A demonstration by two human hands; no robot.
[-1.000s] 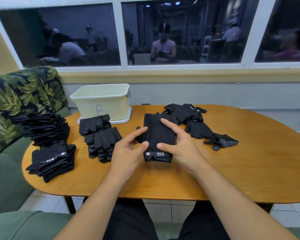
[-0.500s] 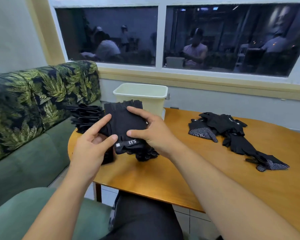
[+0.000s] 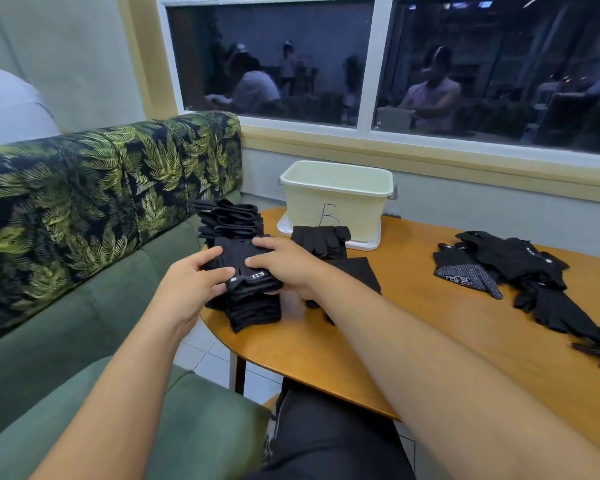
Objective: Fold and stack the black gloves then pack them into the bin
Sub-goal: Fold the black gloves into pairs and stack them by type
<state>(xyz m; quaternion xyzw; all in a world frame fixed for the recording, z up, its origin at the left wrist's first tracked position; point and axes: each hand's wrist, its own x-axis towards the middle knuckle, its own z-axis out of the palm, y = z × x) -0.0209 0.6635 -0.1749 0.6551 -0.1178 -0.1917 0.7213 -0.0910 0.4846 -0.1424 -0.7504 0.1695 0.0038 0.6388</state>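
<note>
While both hands were on the folded glove [image 3: 243, 258], it sat on top of the near stack [image 3: 253, 310] at the left end of the table [image 3: 430, 341].

Left hand [image 3: 191, 289]: thumb and forefinger on the glove's top, remaining fingers curled at its left edge, pinching it.
Right hand [image 3: 288, 268]: forefinger and thumb laid over the top, palm wrapped round the right edge. Lower fingers hidden.

Containers: one pale bin [image 3: 336, 166], open-topped, at the back of the table below the window. It stood on a white lid [image 3: 364, 244]. A hand-drawn mark was on its front wall. Only the pale inner wall showed; the bottom was out of sight, so contents cannot be told.

Counts:
- Folded stacks: two, the near stack under the hands and a far stack [image 3: 229, 220] just behind it, at the table's edge by the leaf-print sofa [image 3: 84, 202].
- One small pile of flat gloves [image 3: 321, 239], fingers pointing toward the bin, touching the lid's front.
- One flat black piece [image 3: 357, 271], partly behind the right forearm.
- One loose heap [image 3: 506, 261] well apart on the right side; gloves overlapped, number not countable. One showed a dotted palm.
</note>
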